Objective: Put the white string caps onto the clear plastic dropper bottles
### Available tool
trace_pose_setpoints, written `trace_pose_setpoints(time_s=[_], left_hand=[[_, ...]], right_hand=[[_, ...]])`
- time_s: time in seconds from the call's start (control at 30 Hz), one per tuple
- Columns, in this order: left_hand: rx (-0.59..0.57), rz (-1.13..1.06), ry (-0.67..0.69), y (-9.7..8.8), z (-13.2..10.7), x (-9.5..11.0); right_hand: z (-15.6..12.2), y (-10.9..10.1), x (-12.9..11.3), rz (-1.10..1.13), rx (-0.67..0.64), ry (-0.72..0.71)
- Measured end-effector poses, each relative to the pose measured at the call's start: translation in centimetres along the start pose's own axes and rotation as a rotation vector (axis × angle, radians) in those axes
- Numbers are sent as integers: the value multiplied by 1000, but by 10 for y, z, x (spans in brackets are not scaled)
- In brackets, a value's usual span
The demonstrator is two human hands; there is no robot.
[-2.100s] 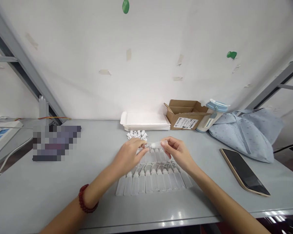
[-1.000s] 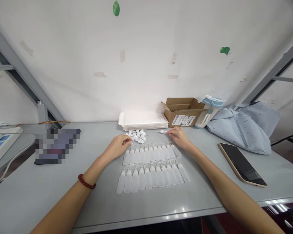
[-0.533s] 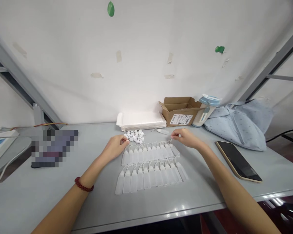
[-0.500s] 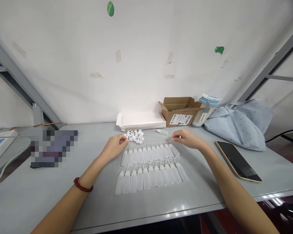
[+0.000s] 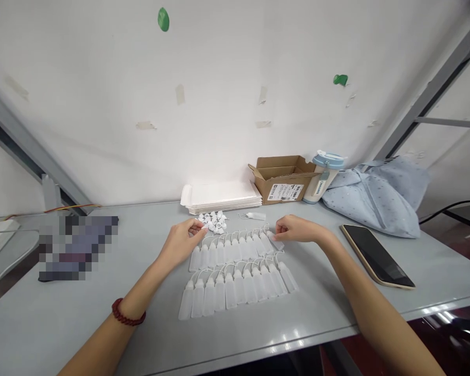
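Right hand (image 5: 297, 228): fingers curled, touching the right-end translucent plastic bottle (image 5: 276, 242) of the far row; firm grip cannot be confirmed. Left hand (image 5: 182, 240): fingers pinched at the left edge of the small white plastic caps (image 5: 215, 222); whether one is held cannot be told. Risk: a sideways push could disarrange closely laid neighbouring bottles (image 5: 254, 247); a careless sweep could scatter the loose caps.

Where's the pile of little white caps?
In the head view, the white caps lie left of centre, by the left hand, between the stacked white packages and the back row of bottles.
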State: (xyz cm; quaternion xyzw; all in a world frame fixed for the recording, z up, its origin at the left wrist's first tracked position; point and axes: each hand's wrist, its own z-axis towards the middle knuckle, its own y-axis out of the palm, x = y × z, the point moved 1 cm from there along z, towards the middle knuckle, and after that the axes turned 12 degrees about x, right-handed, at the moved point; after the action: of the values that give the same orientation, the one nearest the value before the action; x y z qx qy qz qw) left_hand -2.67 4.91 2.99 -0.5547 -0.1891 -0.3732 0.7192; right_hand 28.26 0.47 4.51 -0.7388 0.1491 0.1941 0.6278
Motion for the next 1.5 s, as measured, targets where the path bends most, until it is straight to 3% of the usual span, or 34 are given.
trace_pose_setpoints(time_s=[0.3, 0.43, 0.57, 0.63, 0.77, 1.0, 1.1, 1.3, 1.5], left_hand=[[-23, -25, -28, 1, -2, 3], [-23, -75, -50, 0, -4, 6], [-57, -183, -76, -2, -8, 16], [-85, -237, -75, -3, -12, 25], [-125, -307, -40, -2, -23, 43], [-149, -395, 92, -1, -41, 63], [-132, -399, 125, -2, -45, 65], [86, -315, 209, -1, -46, 64], [-24, -294, 84, 1, -45, 62]], right_hand=[[5, 4, 8, 7, 16, -8], [4, 1, 2, 24, 157, -31], [-1, 1, -19, 70, 513, -168], [-5, 7, -30, 68, 597, -228], [-10, 27, -47, 22, 674, -360], [-14, 50, -62, -128, 840, -728], [-15, 54, -66, -141, 869, -777], [-18, 56, -71, -177, 966, -823], [-21, 54, -75, -240, 1018, -895]])
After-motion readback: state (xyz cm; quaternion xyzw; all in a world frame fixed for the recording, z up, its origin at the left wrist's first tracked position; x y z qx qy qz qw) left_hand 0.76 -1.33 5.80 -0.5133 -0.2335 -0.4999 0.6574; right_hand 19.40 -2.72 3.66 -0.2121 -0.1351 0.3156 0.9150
